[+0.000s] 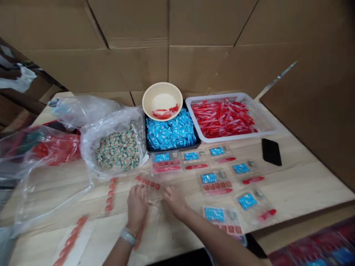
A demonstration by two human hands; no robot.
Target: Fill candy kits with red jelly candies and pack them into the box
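Note:
My left hand [137, 207], with a band on its wrist, has its fingers curled at a clear plastic piece [154, 198] low on the table. My right hand [174, 201] pinches near the right side of the same piece. A row of red squares [148, 182] shows just beyond my fingertips; blur hides whether it is joined to the plastic. Below my left hand, another red strip [140, 232] is partly covered by the wrist. To the right lie clear trays holding blue packets [209, 178], small green-and-tan pieces and red slender items [253, 180]; some also hold red squares [217, 186].
A bag of green-and-tan pieces [118, 149], a black bin of blue packets [170, 131], a cream bowl [162, 92] and a white basket of red items [222, 118] line the back. A phone [271, 152] lies right; red strips [111, 194] lie left. Cardboard [194, 66] walls the back.

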